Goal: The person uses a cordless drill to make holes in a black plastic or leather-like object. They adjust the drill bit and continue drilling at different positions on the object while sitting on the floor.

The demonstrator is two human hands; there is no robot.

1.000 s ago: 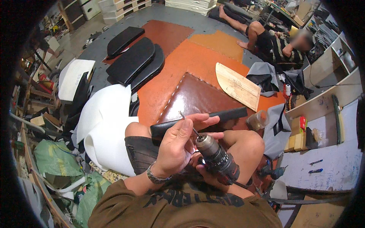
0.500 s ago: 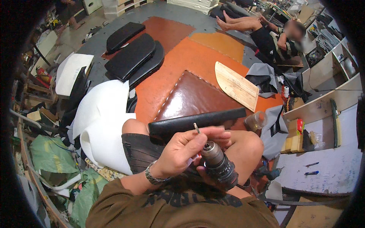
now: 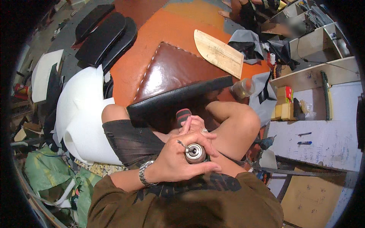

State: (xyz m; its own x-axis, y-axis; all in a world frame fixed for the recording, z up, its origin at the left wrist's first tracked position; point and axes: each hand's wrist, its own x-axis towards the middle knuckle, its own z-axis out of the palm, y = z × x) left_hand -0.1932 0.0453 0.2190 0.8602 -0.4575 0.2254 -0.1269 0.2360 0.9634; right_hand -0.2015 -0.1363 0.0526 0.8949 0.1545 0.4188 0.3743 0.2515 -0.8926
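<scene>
My left hand [image 3: 174,161] is closed round the metal chuck [image 3: 194,152] of the drill, which points up toward me. A thin drill bit [image 3: 182,144] sticks out at a slant by the chuck; I cannot tell whether it is clamped. Behind, my right hand [image 3: 194,124] is closed on the drill's handle, just below the red-striped black battery [image 3: 183,113]. The drill sits between my bent legs, with a long black padded piece [image 3: 159,102] lying beyond it.
Black padded panels [image 3: 100,45], white foam sheets [image 3: 78,110], a brown quilted mat [image 3: 167,68] and a wooden board [image 3: 216,51] lie around me. Wooden shelving [image 3: 312,76] and a clear container [image 3: 243,88] stand right. Another person [image 3: 247,11] lies at the back right.
The drill has tipped upright, chuck toward me and battery away. My left hand moved from pinching the bit to wrapping the chuck. The view shifted, so the surroundings appear higher.
</scene>
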